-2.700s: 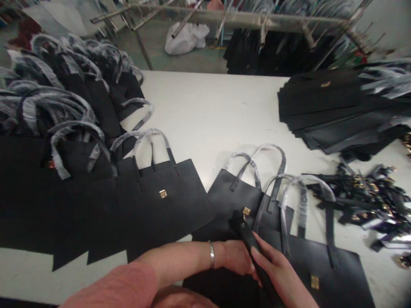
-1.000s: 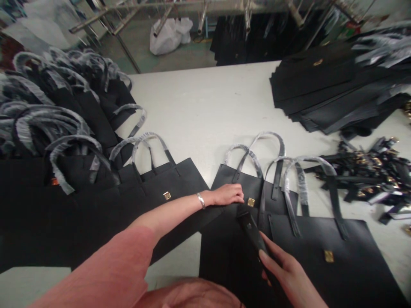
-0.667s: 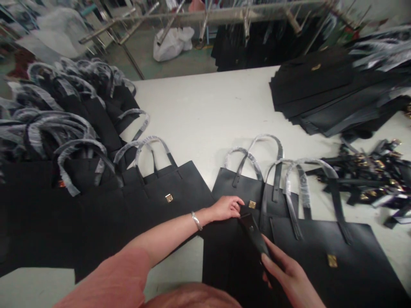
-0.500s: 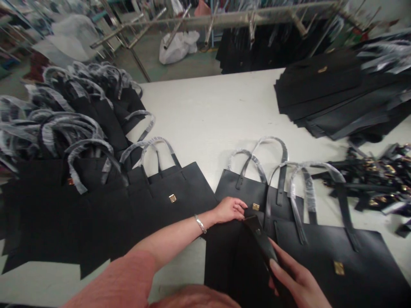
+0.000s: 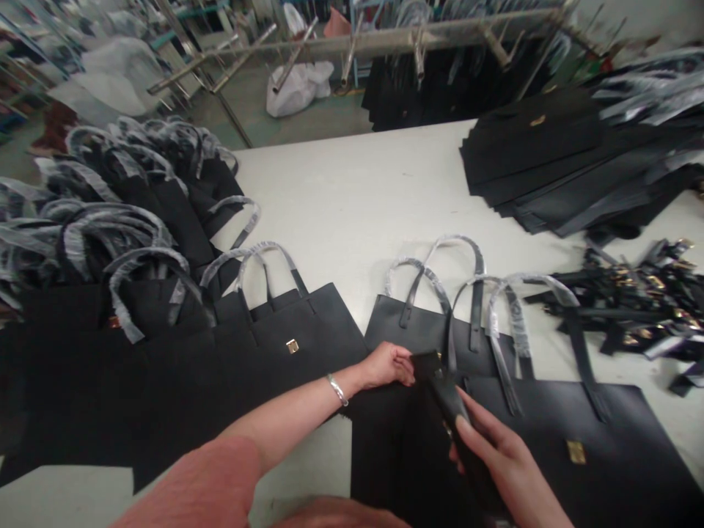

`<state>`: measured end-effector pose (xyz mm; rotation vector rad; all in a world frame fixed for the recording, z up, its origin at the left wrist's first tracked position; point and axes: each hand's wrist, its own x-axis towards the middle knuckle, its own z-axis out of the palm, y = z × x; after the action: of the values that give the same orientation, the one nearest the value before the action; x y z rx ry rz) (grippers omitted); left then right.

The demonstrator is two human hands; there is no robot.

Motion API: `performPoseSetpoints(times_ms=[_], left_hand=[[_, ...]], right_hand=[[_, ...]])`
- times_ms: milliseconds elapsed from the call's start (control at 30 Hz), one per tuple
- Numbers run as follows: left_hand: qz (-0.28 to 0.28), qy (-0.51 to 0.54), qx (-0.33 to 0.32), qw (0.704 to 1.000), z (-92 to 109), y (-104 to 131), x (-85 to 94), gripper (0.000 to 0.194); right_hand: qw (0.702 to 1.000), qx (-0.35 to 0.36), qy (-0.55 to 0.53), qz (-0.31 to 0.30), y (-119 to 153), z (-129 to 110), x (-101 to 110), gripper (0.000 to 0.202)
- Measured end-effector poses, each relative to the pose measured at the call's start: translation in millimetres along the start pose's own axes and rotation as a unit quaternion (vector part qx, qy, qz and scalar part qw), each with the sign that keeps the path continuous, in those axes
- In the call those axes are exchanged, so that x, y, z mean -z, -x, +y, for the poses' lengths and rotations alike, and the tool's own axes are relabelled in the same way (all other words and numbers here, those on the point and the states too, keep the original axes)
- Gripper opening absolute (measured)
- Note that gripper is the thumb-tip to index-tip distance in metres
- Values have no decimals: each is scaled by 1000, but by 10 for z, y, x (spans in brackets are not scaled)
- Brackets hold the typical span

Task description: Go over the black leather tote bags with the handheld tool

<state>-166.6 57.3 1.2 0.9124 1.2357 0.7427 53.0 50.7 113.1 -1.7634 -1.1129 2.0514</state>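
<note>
My left hand, with a silver bracelet on its wrist, is closed with fingertips pinched at the edge of a small black flat tab. That tab lies against the end of a long black strap-like piece; I cannot tell whether they are joined. My right hand is wrapped round the strap-like piece, thumb on top. Both hands are over a black handbag whose upper part they partly cover. To the right, another black handbag lies flat with a gold clasp and plastic-wrapped handles.
Black handbags overlap at left, with a heap of wrapped handles behind. Black strap pieces with gold fittings lie in a pile at right. Fanned bags lie beyond, on the white table. A metal rack stands behind.
My left fingers have gone from lying beside the bag's clasp to pinching the small tab. My right hand has tilted the strap-like piece, its end now meeting the tab. The view has shifted slightly.
</note>
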Motion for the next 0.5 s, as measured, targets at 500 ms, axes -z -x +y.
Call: performPoseSetpoints(times_ms=[500], left_hand=[[-125,-547,-411,719,-231,249,-1123,49]], right_hand=[[997,-76,10,28,130,220,510,99]])
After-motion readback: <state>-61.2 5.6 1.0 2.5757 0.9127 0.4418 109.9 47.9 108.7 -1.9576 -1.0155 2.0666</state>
